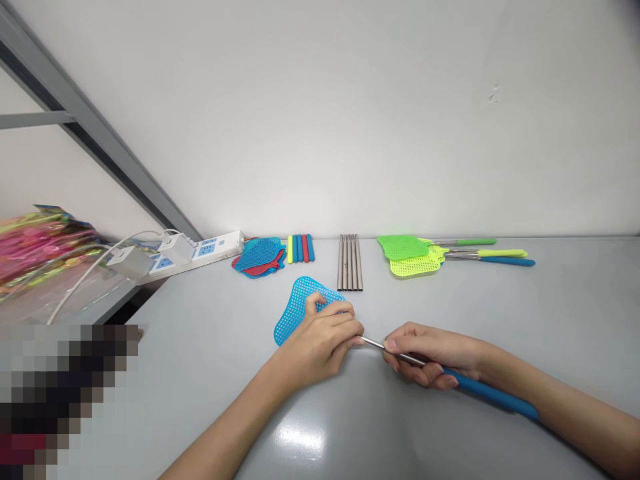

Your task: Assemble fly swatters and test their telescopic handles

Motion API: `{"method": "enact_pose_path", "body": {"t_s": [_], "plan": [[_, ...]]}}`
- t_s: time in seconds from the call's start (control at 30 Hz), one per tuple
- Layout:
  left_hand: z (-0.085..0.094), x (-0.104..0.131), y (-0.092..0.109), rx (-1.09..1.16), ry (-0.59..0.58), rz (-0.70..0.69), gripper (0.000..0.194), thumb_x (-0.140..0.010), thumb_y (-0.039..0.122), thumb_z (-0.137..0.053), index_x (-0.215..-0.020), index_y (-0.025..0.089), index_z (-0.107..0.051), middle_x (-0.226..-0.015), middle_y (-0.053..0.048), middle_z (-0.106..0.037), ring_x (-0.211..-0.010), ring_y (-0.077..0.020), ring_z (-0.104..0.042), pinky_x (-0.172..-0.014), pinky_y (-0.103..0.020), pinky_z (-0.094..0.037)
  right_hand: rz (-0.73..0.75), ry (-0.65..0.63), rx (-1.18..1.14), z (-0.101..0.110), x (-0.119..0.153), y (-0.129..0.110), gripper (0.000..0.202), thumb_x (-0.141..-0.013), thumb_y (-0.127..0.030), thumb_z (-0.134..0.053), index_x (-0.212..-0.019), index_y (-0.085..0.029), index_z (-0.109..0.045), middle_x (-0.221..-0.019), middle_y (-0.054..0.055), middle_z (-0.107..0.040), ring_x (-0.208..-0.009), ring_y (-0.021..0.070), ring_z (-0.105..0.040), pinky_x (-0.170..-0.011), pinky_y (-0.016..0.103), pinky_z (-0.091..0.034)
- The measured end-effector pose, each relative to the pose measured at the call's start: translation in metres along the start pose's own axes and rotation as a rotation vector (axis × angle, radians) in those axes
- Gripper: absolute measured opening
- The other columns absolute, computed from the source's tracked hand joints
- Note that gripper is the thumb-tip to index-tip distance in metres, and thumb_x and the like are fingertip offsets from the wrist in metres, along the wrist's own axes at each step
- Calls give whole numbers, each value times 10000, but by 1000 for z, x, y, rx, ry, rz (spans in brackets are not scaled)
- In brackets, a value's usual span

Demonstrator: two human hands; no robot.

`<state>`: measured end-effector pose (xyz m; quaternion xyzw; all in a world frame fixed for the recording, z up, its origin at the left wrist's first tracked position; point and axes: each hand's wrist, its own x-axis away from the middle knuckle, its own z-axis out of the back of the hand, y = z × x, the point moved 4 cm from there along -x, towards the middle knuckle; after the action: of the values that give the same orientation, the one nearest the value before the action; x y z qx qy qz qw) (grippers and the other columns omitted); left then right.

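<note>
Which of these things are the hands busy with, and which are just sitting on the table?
In the hands:
- left hand on the blue swatter head
- right hand holding the metal rod with the blue handle

Just lying about:
- stack of swatter heads
- coloured grips
- metal rods
- finished swatters
- power strip

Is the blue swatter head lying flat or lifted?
Flat: the blue swatter head lies on the table, under the left hand.
</note>
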<state>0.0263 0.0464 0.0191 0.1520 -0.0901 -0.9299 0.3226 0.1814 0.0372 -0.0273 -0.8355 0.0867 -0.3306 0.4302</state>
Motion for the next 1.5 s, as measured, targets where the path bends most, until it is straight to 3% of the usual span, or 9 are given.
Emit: {"method": "enact_pose_path", "body": {"t_s": [0.33,0.5,0.57,0.67,0.77,0.87,1.27,1.5], "plan": [[-2,2,7,83,26,0,163,-885,215,-377,-900,200,-538,-851,9,-618,-987,-149,-488,-865,-355,-194,-33,-47,-33,4,0,3,258,-814,-302,-433,-649,-130,-532,-403,-41,-477,-257,25,-231,-198,114,-251],[3,4,-1,76,209,-20,219,-849,175,-439,-1039,243,-524,-1075,7,-604,-1082,-143,-473,-919,-330,-238,-23,-25,-36,5,1,2,268,-815,-303,-422,-633,-136,-525,-383,-42,-471,-241,31,-231,-185,124,-250],[8,6,-12,34,329,67,241,-839,173,-446,-1055,243,-527,-1122,-12,-582,-1089,-155,-474,-920,-333,-271,-17,-20,-42,5,1,2,277,-816,-303,-418,-622,-135,-523,-380,-42,-468,-237,30,-228,-183,125,-250],[16,11,-34,-9,507,311,254,-829,213,-457,-1072,234,-526,-1169,-37,-540,-1101,-181,-461,-930,-360,-297,-8,-23,-64,6,1,2,271,-813,-302,-424,-624,-134,-524,-382,-43,-467,-237,27,-225,-183,122,-251],[17,16,-51,109,601,507,269,-820,276,-461,-1076,213,-511,-1152,-56,-525,-1072,-192,-474,-860,-339,-391,-3,-29,-79,6,0,3,258,-809,-302,-438,-635,-133,-526,-386,-44,-469,-240,26,-229,-184,120,-252],[11,17,-55,211,585,568,276,-816,299,-461,-1075,211,-501,-1080,-52,-547,-996,-183,-512,-794,-308,-437,5,-29,-81,7,1,4,267,-810,-303,-436,-624,-132,-521,-369,-48,-457,-229,28,-231,-180,124,-247],[5,20,-49,256,598,664,311,-797,328,-486,-1082,203,-470,-1065,-59,-545,-950,-195,-538,-814,-337,-438,20,-67,-96,10,0,5,271,-814,-298,-451,-618,-124,-521,-362,-51,-459,-214,30,-237,-174,133,-255],[2,18,-49,238,586,634,284,-816,317,-455,-1075,203,-464,-1079,-54,-533,-1003,-187,-503,-873,-351,-406,24,-73,-99,9,0,4,274,-809,-305,-459,-612,-124,-516,-359,-55,-456,-215,28,-242,-176,125,-255]]}}
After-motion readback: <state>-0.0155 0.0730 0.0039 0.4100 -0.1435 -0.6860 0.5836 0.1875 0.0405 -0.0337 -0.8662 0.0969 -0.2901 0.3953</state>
